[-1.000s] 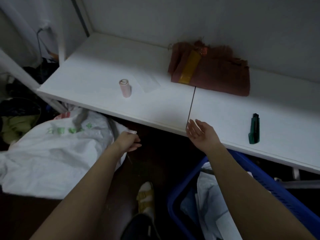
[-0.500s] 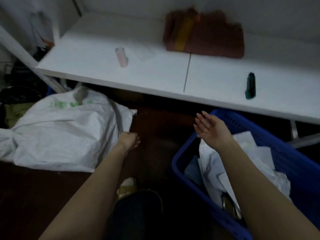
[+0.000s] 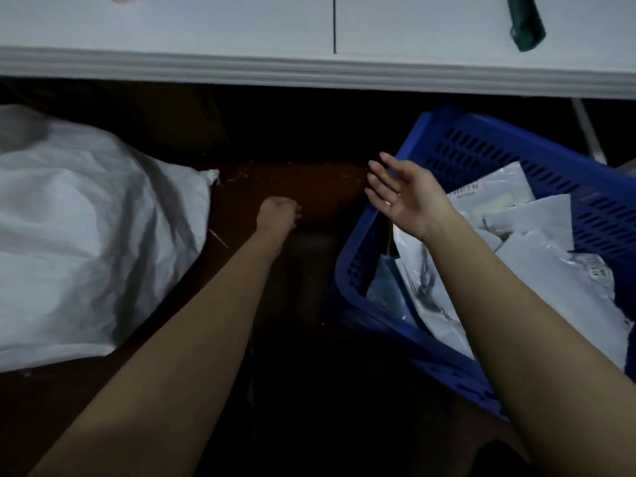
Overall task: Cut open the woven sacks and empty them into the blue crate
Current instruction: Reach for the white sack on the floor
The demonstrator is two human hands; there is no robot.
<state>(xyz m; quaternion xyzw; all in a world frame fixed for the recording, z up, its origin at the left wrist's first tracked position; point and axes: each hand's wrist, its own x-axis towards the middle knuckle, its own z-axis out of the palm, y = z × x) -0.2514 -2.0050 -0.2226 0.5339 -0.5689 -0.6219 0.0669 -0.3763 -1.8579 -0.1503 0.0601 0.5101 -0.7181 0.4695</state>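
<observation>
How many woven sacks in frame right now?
1. The white woven sack lies on the floor at left, beside the left hand but not touching it. The blue crate at right holds flat plastic mailers, not sacks. More may be out of frame.

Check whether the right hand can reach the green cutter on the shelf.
Probably yes. The right hand is open and empty over the blue crate rim; the green cutter lies exposed on the white shelf, nothing between them.
</observation>
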